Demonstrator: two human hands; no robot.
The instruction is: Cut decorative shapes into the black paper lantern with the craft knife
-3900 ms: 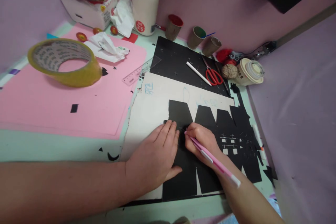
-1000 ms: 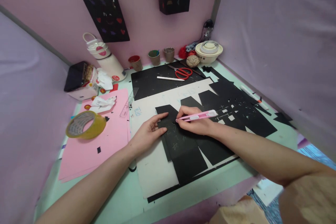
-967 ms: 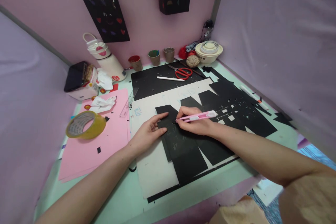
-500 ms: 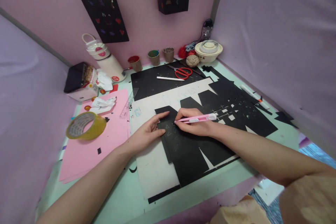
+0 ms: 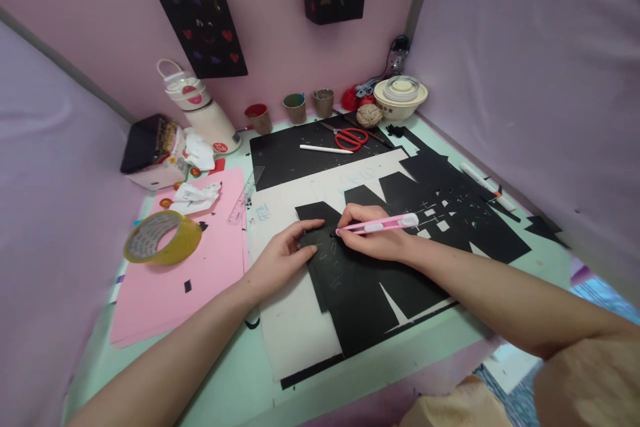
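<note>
Pinched in my right hand [image 5: 373, 232] is a pink utility knife [image 5: 383, 223], its tip end down at the black card [image 5: 365, 293]. My left hand [image 5: 287, 253] lies on the left edge of that card with the fingers apart. Small shapes are drawn in pale lines on the card between and below my hands. Pointed tabs run along the card's far edge, and small cut-out openings show on its right part. Beneath the card is a white board [image 5: 295, 347]. The knife's blade is too small to make out.
Red-handled scissors [image 5: 351, 139] and a white pen [image 5: 326, 149] lie on a black sheet behind. At left, a tape roll [image 5: 163, 238] rests on pink paper [image 5: 165, 307]. Paper cups [image 5: 295, 109], a bottle [image 5: 205, 110] and a lidded bowl [image 5: 400, 103] line the back.
My right hand and the knife have shifted very slightly to the right on the card. A small dark spot shows by the knife tip. My left hand stays on the card.
</note>
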